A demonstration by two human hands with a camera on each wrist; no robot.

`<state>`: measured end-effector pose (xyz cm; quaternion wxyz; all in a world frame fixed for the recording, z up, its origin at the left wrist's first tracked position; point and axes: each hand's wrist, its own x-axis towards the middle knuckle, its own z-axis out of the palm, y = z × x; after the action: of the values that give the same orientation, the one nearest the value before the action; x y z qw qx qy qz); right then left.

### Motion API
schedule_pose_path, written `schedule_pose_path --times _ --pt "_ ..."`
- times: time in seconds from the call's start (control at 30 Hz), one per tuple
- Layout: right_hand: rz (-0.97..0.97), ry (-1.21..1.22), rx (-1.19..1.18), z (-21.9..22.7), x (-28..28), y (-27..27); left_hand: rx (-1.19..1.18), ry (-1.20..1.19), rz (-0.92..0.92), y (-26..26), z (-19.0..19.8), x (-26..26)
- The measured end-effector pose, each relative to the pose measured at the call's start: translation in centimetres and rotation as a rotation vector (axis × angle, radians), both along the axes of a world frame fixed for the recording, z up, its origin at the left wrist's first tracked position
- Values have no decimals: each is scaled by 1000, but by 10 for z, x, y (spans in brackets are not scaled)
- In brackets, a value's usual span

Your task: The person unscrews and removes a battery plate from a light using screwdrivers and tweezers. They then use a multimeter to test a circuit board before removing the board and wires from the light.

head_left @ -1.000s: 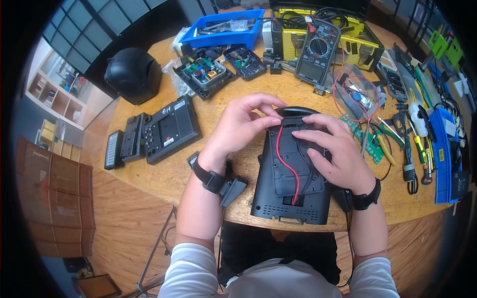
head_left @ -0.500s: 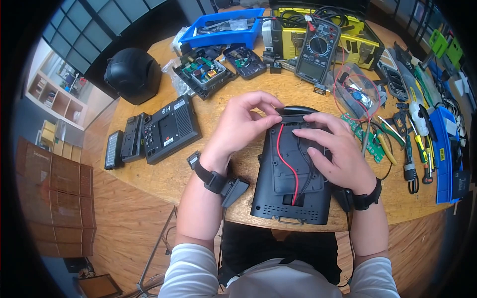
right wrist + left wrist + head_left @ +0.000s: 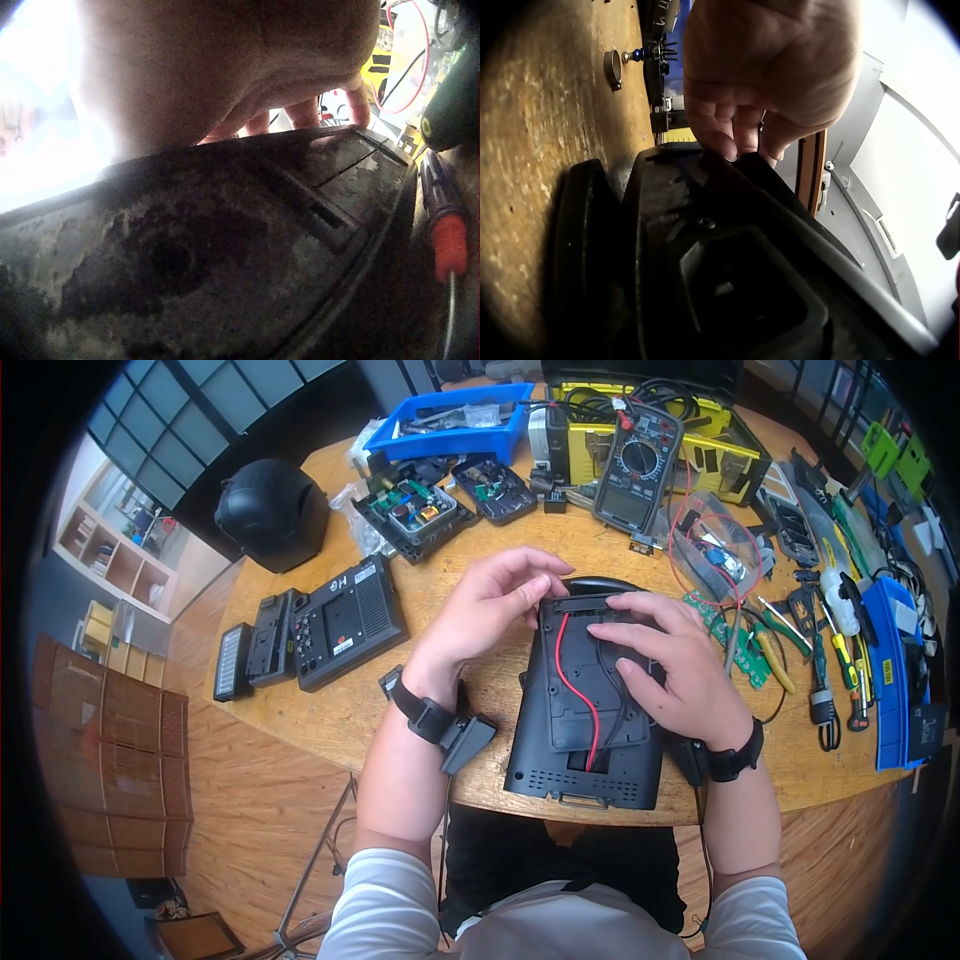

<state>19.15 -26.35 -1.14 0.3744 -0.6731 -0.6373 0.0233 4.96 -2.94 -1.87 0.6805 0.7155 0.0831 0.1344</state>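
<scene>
A black casing [image 3: 530, 765] lies near the table's front edge, with a raised back panel [image 3: 570, 732] and a red wire [image 3: 596, 732] running down it. At its upper left corner, my left hand [image 3: 478, 615] has its fingers and thumb bent round the edge; the left wrist view shows this hand [image 3: 776, 67] pinching the rim of the casing [image 3: 656, 225]. My right hand [image 3: 682, 675] rests on the panel's upper right with fingers spread. In the right wrist view this hand [image 3: 240, 67] arches over the casing's side [image 3: 172, 259].
Behind stand a multimeter [image 3: 638, 465], a blue tray [image 3: 400, 444] and a yellow toolbox [image 3: 735, 465]. Opened electronics [image 3: 415, 510] lie at back left, a black unit [image 3: 350, 625] at left. A green circuit board [image 3: 745, 650], pliers [image 3: 775, 658] and screwdrivers [image 3: 860, 685] lie at right.
My left thumb has moved up and left off the black strip at the casing's top, toward the corner. The right hand has barely moved. The view has shifted slightly.
</scene>
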Motion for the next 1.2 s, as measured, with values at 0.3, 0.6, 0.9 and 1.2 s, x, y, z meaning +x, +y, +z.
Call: schedule_pose_path --times 0.3,0.6,0.9,1.2 --pt "-12 -11 64 0 0 0 149 -1 18 -9 -6 5" --pt "-522 275 -20 35 59 -56 0 4 13 -17 -1 5" --pt "-513 -84 -427 19 15 -57 89 65 26 -21 0 6" --pt "-360 -100 -409 27 25 -39 238 120 137 -27 -6 10"
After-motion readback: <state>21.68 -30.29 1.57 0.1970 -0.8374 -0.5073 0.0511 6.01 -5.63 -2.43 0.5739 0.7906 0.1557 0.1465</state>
